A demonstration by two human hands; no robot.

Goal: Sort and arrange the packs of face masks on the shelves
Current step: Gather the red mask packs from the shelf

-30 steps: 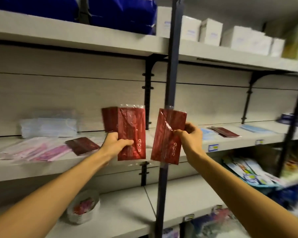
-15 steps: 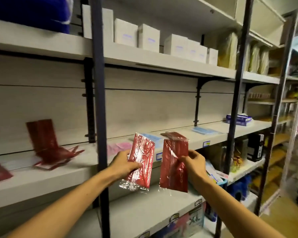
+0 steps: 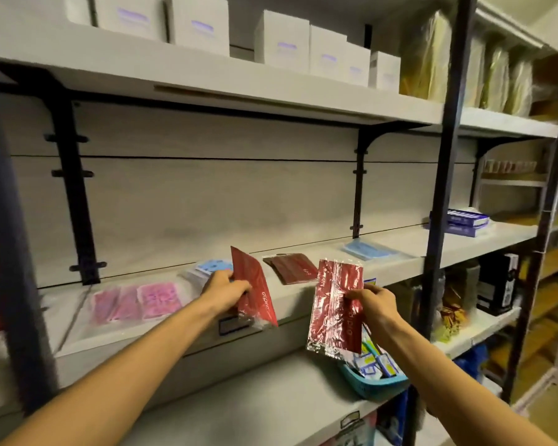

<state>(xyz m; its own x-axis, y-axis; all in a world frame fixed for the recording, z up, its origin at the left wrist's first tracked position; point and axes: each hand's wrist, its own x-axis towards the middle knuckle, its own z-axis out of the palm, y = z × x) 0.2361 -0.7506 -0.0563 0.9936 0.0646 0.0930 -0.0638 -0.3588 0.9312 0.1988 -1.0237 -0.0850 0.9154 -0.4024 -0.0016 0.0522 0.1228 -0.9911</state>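
Each hand carries one red pack, probably so both can join the dark red pack already lying flat on the middle shelf, which keeps like colours together. The left hand grips its pack near the middle, fingers curled round it, tilted with the top leaning toward 11 o'clock and reaching over the shelf edge. The right hand pinches the glossy pack by its right edge, hanging nearly upright in front of the shelf, above a blue basket. Both forearms stretch forward and up. Pink packs lie at 9 o'clock from the left hand, blue packs at 1 o'clock from the right.
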